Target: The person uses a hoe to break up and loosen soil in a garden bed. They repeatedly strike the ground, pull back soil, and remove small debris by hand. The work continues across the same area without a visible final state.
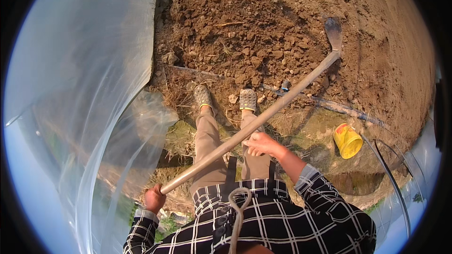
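A long-handled hoe slants across the view, its wooden handle (275,107) running from lower left to upper right. Around the butt end of the handle, my left hand (154,197) is closed. My right hand (261,144) is a loose fist just below the middle of the handle, in front of my right leg. I see no grip of it around the wood, and nothing shows in its fingers. At the far end, the metal hoe blade (333,32) lies over loose brown soil (247,35); whether it touches the ground is unclear.
Clear plastic sheeting (106,60) hangs along the left. A dirt-covered pipe or hose (339,107) crosses the ground beyond my patterned shoes (248,99). To the right, a yellow bucket (348,141) lies tilted near a dark curved rod (393,180). Stones and dry roots lie about.
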Demonstrator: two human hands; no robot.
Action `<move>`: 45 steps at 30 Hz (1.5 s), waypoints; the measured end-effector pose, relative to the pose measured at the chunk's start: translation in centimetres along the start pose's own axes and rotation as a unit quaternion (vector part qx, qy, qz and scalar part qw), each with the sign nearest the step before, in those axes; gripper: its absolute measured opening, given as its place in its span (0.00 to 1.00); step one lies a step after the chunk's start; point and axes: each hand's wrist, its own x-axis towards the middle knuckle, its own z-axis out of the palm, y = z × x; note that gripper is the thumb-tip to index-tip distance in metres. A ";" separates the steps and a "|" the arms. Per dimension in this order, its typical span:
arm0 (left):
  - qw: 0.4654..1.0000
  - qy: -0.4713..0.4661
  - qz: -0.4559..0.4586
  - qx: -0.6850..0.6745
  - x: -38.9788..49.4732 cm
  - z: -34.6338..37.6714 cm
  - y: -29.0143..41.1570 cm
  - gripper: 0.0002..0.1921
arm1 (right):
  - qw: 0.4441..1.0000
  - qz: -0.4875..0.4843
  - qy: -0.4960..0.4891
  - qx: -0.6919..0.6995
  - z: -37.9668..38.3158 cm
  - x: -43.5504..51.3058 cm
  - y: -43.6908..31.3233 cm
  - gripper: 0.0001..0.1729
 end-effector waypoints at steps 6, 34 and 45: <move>0.958 -0.266 0.091 -0.055 15.2 -0.2 9.7 0.24 | 0.912 -0.197 0.351 -0.079 -17.3 10.2 -8.1 0.13; 0.465 -0.731 0.300 -0.400 40.1 9.7 29.9 0.31 | 0.684 -0.162 0.448 -0.553 -22.0 42.1 -33.7 0.45; 0.534 -0.682 0.328 -0.377 40.4 8.7 29.4 0.32 | 0.743 -0.213 0.352 -0.528 -20.0 37.1 -31.9 0.24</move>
